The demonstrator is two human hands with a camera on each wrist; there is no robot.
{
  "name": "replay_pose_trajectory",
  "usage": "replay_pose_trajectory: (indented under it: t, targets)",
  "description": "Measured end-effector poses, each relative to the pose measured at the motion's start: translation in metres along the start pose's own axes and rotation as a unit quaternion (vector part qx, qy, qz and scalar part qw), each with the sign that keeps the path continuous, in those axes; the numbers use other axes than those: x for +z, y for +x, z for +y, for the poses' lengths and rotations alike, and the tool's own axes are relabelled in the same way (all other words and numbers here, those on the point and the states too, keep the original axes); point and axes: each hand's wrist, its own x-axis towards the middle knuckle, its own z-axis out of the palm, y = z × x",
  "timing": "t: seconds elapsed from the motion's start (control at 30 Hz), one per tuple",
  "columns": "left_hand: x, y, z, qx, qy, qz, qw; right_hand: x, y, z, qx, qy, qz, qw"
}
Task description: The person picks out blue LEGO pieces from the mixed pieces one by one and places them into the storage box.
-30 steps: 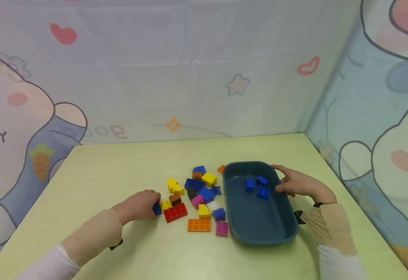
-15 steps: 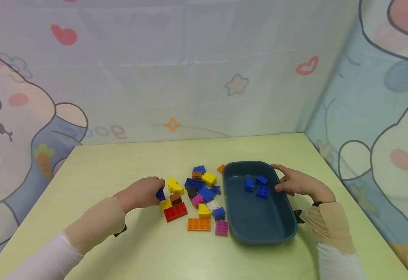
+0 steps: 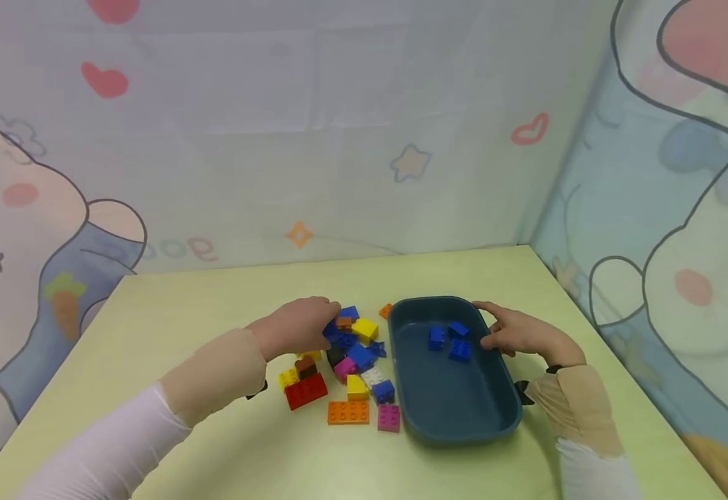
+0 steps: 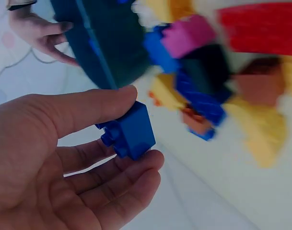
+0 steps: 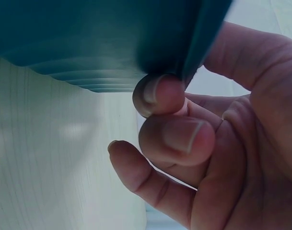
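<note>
My left hand (image 3: 294, 325) is over the left side of a pile of toy bricks. Its thumb and fingertips pinch a blue brick (image 4: 136, 129), whose studs show in the left wrist view; the hand largely hides it in the head view. My right hand (image 3: 520, 333) grips the right rim of a dark blue-grey bin (image 3: 451, 403). In the right wrist view its bent fingertips (image 5: 177, 139) lie at the bin's outer wall. Three blue bricks (image 3: 460, 350) lie inside the bin, towards its far end.
Left of the bin lie a red brick (image 3: 305, 392), a flat orange brick (image 3: 348, 412), a magenta brick (image 3: 388, 418), a yellow brick (image 3: 357, 387) and several others. An orange piece (image 3: 385, 310) sits by the bin's far left corner. Printed cloth hangs behind the table.
My left hand has lifted the blue brick from the pile's left edge and carried it right and away from me over the bricks. The right hand stays at the bin. The head view has shifted slightly.
</note>
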Motion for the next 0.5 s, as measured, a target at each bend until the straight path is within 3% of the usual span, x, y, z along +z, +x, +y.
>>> replay_pose_trajectory:
  t: [0.5]
  targets:
    - [-0.026,0.048,0.084,0.097,0.018,0.020,0.9950,-0.001,-0.004,-0.002,0.004,-0.011,0.009,0.9999]
